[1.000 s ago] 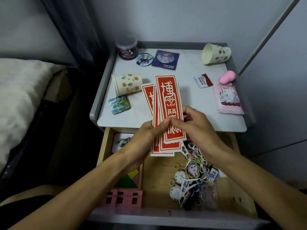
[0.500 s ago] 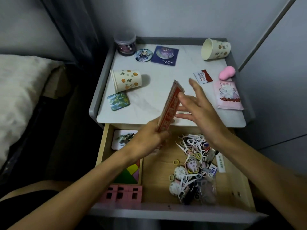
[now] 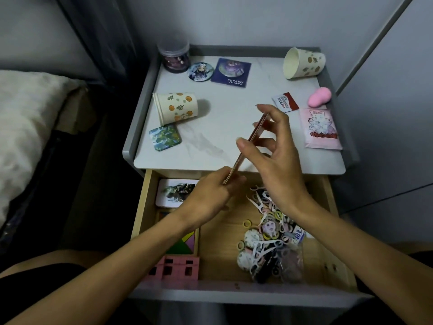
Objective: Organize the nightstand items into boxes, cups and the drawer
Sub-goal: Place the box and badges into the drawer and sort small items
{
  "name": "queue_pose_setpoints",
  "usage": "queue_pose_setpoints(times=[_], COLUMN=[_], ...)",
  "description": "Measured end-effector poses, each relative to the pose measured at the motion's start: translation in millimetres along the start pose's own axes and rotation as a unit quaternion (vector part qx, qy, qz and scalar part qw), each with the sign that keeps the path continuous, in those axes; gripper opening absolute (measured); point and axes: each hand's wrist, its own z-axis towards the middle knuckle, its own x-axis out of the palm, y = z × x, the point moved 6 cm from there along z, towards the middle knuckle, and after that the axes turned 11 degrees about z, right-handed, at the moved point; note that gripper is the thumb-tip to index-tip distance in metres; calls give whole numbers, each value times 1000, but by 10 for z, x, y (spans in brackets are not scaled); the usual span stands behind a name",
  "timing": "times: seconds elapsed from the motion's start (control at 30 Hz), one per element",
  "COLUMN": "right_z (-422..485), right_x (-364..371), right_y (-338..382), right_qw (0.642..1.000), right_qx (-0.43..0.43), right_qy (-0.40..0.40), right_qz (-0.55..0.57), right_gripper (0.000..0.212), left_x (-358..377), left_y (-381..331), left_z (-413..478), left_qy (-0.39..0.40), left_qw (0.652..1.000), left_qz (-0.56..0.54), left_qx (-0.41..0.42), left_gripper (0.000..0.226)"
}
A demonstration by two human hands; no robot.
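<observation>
Head view: cards (image 3: 255, 132) held on edge over open drawer (image 3: 220, 249), near table (image 3: 225, 113) front. Left hand (image 3: 208, 198) pinches bottom end. Right hand (image 3: 278, 158), half curled, pinches top. Cards look thin, light, bendy, slippery; best held by long sides.

Your bench (image 3: 234, 146) looks smooth and matt, the drawer (image 3: 222, 254) bare wood, cup (image 3: 177, 108) and cards (image 3: 236, 164) paper, badge (image 3: 200, 71) glossy.

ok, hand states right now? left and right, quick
Left hand: pinches the lower end of the red card stack.
Right hand: thumb and fingers grip the same stack higher up.
</observation>
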Motion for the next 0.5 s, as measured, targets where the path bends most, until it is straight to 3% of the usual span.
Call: queue_pose_setpoints(times=[0.27, 0.4, 0.5], right_z=[-170, -169, -166], right_x=[109, 112, 109], right_y=[-109, -67, -97], right_qw=[998, 999, 999], right_qx=[30, 20, 24], right_qy=[3, 3, 8], right_qz=[53, 50, 46], right_gripper=[75, 76, 64], left_x=[-67, -41, -20], left_y=[40, 49, 54], left_z=[-25, 9, 0], left_qy=[-76, -92, -89], left_qw=[988, 974, 968], left_qz=[128, 194, 219], left_qx=[39, 70, 86], left_gripper=[39, 27, 20])
